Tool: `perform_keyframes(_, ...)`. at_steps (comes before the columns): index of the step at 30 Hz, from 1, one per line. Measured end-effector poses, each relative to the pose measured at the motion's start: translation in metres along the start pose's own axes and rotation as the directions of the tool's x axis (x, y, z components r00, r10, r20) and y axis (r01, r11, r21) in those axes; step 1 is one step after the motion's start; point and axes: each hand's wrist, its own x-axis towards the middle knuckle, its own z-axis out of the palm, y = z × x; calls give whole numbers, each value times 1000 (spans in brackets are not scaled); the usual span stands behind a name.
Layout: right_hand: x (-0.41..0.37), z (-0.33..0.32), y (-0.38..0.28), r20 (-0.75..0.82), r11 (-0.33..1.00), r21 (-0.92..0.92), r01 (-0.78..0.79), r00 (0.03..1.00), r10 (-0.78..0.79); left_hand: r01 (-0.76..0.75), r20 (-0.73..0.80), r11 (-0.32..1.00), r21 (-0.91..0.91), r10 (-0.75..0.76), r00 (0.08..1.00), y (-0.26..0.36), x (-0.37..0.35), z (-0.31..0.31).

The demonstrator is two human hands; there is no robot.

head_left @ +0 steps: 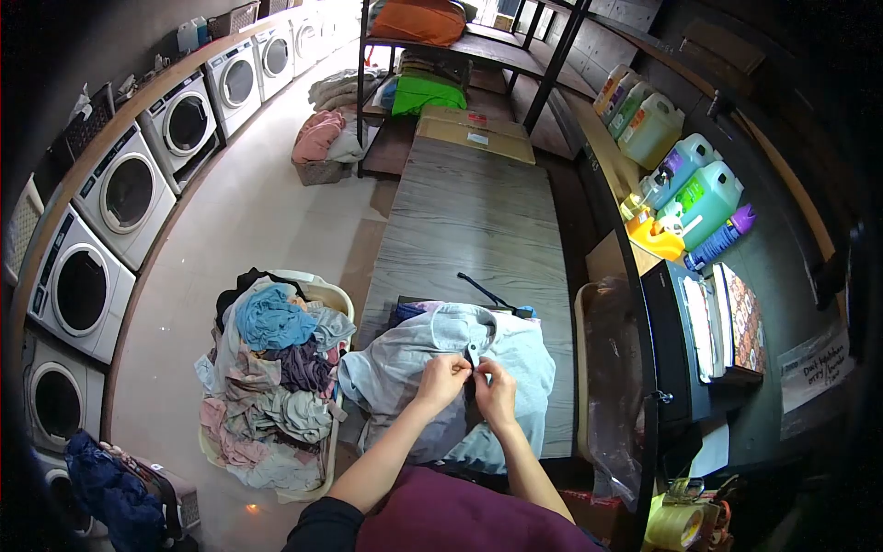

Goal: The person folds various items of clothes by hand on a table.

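A pale grey-blue collared shirt [520, 368] lies spread on the wooden table, its collar pointing away from me. My left hand [443, 377] pinches one front edge of the shirt just below the collar. Close beside it, my right hand [495, 385] pinches the opposite edge, fingertips almost meeting. A small button shows on the strip above my fingers; what lies between the fingertips is too small to make out. Darker clothes and a dark strap [483, 288] stick out beyond the collar.
Left of the table [469, 221] stands a white laundry basket [342, 304] heaped with clothes. Washing machines [127, 191] line the left wall. On the right, a shelf holds detergent jugs [708, 195] and books [736, 322]. A cardboard box [441, 138] and rack stand beyond.
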Motion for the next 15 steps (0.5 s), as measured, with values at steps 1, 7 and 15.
perform_keyframes(1,-4,4,4,-1,1000,-17,16,1000,-16,-1,10,999,-39,2,1000,-4,1,0)
perform_keyframes(7,0,2,-2,68,996,-11,-84,994,85,25,33,970,-243,-18,999,-16,-2,1)
perform_keyframes(15,5,4,20,209,879,326,-347,933,291,115,-24,945,-307,-129,991,-28,5,12)
